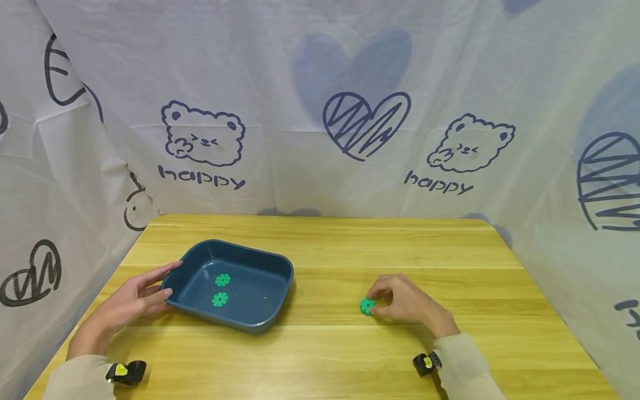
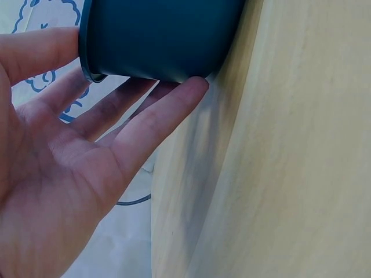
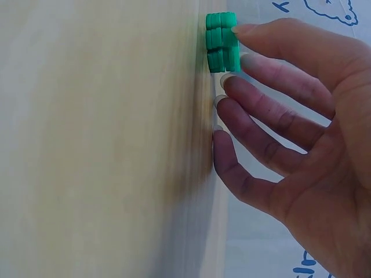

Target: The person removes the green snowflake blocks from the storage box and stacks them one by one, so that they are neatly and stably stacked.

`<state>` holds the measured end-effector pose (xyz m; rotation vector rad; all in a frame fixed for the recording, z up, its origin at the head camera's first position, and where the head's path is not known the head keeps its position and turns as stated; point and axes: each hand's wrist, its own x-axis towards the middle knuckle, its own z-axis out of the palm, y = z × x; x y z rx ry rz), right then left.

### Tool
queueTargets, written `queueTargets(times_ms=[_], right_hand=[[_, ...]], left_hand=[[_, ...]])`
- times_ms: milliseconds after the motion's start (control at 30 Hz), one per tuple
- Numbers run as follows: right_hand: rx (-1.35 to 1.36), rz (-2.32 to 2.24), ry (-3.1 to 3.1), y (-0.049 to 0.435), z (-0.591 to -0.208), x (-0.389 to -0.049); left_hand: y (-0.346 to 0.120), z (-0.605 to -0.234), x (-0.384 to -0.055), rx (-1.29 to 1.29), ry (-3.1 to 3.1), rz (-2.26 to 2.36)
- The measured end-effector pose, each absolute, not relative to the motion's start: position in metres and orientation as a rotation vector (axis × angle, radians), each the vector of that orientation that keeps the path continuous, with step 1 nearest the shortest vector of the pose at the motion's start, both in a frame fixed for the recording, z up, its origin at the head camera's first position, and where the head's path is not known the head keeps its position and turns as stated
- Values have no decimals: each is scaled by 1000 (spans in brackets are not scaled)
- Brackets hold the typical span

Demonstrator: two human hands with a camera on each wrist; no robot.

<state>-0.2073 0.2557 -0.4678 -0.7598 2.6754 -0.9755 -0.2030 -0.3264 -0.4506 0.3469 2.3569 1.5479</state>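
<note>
In the head view, a dark blue plastic basin (image 1: 272,266) stands on the left of the table. Two green notched building discs (image 1: 219,299) lie flat and apart on its floor. My left hand (image 1: 127,303) rests against the basin's left end, thumb at the rim and fingers spread along the outer wall. On the right, my right hand (image 1: 407,300) pinches a green notched disc (image 1: 367,306) between thumb and forefinger. The right wrist view shows green discs (image 3: 222,42) stacked edge-on, the thumb tip on the topmost; the other fingers curve loosely close to the tabletop.
The wooden table (image 1: 320,355) has its back edge against a white cloth (image 1: 280,66) printed with bears and hearts. More cloth hangs at both sides. Black wrist cameras (image 1: 134,373) sit on both forearms. Bare wood separates the basin from the right hand.
</note>
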Motion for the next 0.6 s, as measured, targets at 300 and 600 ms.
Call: queueTargets(times_ms=[300, 600], right_hand=[[-754, -953, 2681, 256, -467, -207], [-782, -902, 2749, 250, -450, -213]], left_hand=[[-326, -450, -202, 345, 2348, 1559], [-327, -451, -204, 347, 2352, 1552]])
